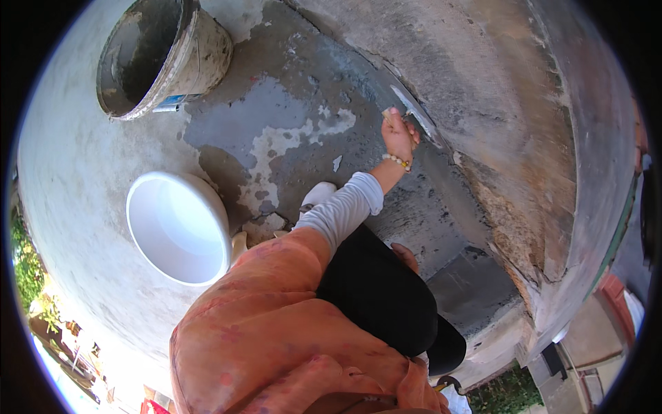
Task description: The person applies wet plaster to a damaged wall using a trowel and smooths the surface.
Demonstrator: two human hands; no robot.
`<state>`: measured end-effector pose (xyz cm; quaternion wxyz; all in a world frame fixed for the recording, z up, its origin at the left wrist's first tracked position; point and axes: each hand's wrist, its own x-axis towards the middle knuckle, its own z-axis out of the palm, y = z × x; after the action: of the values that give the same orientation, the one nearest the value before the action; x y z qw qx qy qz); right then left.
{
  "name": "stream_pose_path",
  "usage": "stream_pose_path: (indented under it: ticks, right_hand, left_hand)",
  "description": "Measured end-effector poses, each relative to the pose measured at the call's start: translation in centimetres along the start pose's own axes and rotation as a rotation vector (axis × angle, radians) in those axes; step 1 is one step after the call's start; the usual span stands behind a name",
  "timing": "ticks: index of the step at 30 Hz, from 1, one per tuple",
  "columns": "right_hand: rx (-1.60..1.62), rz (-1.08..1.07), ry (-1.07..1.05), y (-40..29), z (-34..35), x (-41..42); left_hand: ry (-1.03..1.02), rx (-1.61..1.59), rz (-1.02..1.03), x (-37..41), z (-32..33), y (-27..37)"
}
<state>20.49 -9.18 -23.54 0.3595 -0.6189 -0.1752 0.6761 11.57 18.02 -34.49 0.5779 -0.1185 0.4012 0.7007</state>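
Note:
My left hand [398,137] grips the handle [386,116] of a plastering trowel. Its long metal blade [418,115] stands on edge against the foot of a rough wall [434,62], just right of my knuckles. Wet grey mortar [450,176] lines the corner where wall and floor meet. Only part of my right hand [406,257] shows beyond my black-trousered leg [382,295]. The leg hides the rest, so I cannot tell whether it holds anything.
A white plastic basin [178,230] sits on the concrete floor [77,155] at left. Behind it, a mortar-stained bucket [165,62] appears tilted. A white shoe [318,194] shows under my forearm. A smooth dark mortar patch [470,284] lies at right, near a step edge [496,331].

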Motion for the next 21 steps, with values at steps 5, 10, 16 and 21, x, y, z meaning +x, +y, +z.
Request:
stream_pose_path:
  ticks: [5, 10, 16, 21]
  right_hand:
    - [-0.082, 0.029, 0.013, 0.0, 0.1, 0.0]
    - [-0.023, 0.0, -0.075, -0.1, -0.1, 0.3]
    - [0.343, 0.052, -0.121, 0.8, -0.1, 0.2]
    - [0.147, -0.13, -0.245, 1.6, -0.8, 0.6]
  left_hand:
    - [-0.209, 0.071, -0.156, -7.5, -0.4, -0.3]
    - [-0.349, 0.313, -0.226, -9.2, -5.3, 4.7]
    - [-0.086, 0.426, 0.136, 1.3, -9.5, 10.6]
    - [0.152, 0.364, 0.222, 5.6, -9.4, 11.2]
